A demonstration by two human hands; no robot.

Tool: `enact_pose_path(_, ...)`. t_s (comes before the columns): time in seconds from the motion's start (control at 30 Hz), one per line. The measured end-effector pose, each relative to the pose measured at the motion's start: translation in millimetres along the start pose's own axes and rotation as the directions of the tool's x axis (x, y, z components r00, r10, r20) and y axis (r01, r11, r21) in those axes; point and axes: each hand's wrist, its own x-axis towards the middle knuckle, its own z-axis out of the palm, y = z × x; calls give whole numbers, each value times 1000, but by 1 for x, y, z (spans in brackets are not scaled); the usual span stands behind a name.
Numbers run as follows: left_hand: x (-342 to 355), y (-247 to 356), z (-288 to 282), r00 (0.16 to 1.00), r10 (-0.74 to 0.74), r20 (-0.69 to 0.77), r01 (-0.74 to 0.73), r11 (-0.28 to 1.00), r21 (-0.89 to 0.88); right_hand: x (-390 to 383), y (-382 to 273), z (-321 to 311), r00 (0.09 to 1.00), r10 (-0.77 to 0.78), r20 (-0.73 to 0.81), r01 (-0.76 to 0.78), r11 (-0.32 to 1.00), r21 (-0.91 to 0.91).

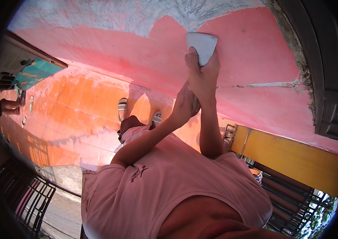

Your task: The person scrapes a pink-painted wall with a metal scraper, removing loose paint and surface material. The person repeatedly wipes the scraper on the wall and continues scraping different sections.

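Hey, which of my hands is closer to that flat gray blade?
Right. Your right hand grips the flat gray blade; your left hand is lower, by the right wrist.

Person's arms both reach forward. Right hand farther out, gripping, thumb laid straight; left hand just behind, near right wrist, left forearm slanting inward.

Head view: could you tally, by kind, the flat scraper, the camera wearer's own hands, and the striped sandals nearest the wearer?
Flat scraper: 1
Wearer's own hands: 2, the left hand and the right hand
Striped sandals: 2
Total: 5
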Motion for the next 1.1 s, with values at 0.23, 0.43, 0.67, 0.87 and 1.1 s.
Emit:
enact_pose_path(0.23,4,-6,-2,999,-43,-9,42,997,-65,5,0,-1,1000,-23,4,23,997,-69)
enact_pose_path(0.43,2,-8,-5,1000,10,-7,-10,1000,-16,3,2,2,997,-67,27,69,995,-77)
enact_pose_path(0.67,6,-8,-8,999,22,44,-22,1000,2,8,-3,1,998,-51,45,55,993,-101)
enact_pose_path(0.87,0,-14,0,1000,13,29,-12,999,-53,1,0,-7,999,-36,0,36,995,-97)
enact_pose_path(1.1,1,8,2,993,-82,-90,79,996,-33,6,-3,3,999,-34,25,37,991,-128)
